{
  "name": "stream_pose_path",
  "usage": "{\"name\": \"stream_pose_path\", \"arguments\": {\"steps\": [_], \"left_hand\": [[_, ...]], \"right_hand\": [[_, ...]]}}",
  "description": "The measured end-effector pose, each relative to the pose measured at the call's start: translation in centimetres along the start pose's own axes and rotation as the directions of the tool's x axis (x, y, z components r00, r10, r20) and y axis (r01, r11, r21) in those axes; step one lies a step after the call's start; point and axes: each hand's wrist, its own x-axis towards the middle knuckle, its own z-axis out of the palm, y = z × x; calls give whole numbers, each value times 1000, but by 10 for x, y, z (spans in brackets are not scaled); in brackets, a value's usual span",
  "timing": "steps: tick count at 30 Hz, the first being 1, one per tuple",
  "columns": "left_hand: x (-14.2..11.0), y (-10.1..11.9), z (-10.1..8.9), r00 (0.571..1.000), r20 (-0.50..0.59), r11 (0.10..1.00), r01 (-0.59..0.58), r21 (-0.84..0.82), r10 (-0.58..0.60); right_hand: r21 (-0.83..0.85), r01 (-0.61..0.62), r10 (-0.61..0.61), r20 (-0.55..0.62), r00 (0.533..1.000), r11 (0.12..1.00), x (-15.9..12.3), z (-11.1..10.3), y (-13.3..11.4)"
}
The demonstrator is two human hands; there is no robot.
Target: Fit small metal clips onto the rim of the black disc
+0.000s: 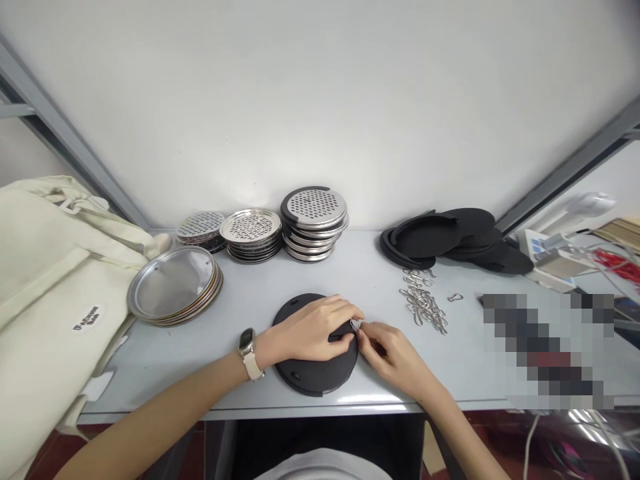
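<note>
A black round disc lies flat near the table's front edge. My left hand rests on top of it, fingers curled over its right rim and pressing it down. My right hand is at that same rim, fingertips pinched on a small metal clip where the two hands meet. A watch with a pale strap is on my left wrist. A loose pile of small metal clips lies just right of the hands.
Stacks of perforated metal discs stand along the wall, with flat metal lids at the left. Black discs are piled at the back right. A cream cloth bag fills the left side; cables and devices the right.
</note>
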Motion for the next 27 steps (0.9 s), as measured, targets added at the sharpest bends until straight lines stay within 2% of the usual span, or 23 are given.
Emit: {"name": "stream_pose_path", "arguments": {"steps": [13,27], "left_hand": [[0,-1,2,999,1,999,-44,26,44],[0,-2,1,997,14,995,-78,67,77]], "right_hand": [[-10,8,-8,-5,1000,1000,-1,0,-1],[59,-10,9,6,1000,998,-1,1,0]]}}
